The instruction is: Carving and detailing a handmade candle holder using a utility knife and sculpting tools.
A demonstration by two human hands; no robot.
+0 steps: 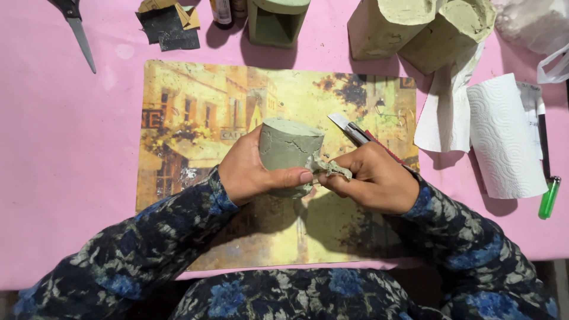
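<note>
Surroundings — items on the pink cloth

Scissors [77, 29] lie top left; dark sandpaper scraps [168, 26] sit beside two bottles [229, 10] and a green hollow block [275, 21]. Two pale green moulded forms [421, 29] lean together top right — a paper towel roll [504, 136], black pen [542, 142] and green lighter [549, 198] lie at right.

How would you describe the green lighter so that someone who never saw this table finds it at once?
Start from the pink table and go to its right side, where a white paper towel roll lies. The green lighter lies just right of the roll's near end, below a black pen. It is the only bright green thing there.
</note>
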